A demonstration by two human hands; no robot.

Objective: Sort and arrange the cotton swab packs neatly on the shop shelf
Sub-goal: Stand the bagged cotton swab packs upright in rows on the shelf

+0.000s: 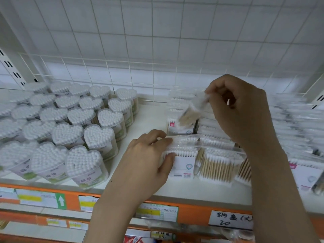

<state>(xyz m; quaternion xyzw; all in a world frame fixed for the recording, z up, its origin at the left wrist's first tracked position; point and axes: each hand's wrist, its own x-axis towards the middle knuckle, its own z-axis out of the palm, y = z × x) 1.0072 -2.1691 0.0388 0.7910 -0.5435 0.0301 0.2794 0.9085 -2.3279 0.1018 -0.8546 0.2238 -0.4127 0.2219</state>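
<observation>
Clear plastic pack of wooden cotton swabs pinched aloft in your right hand; your left hand grips the front-edge pack on the white shelf; slot it behind next

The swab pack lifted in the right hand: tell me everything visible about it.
The lifted swab pack is a small clear plastic bag of wooden-stemmed cotton swabs with white tips, blurred by motion. It hangs tilted in the air, its top corner pinched by the right hand, its lower end above the standing packs at the back of the white shelf. Whether it touches them cannot be told. No label is readable.
</observation>
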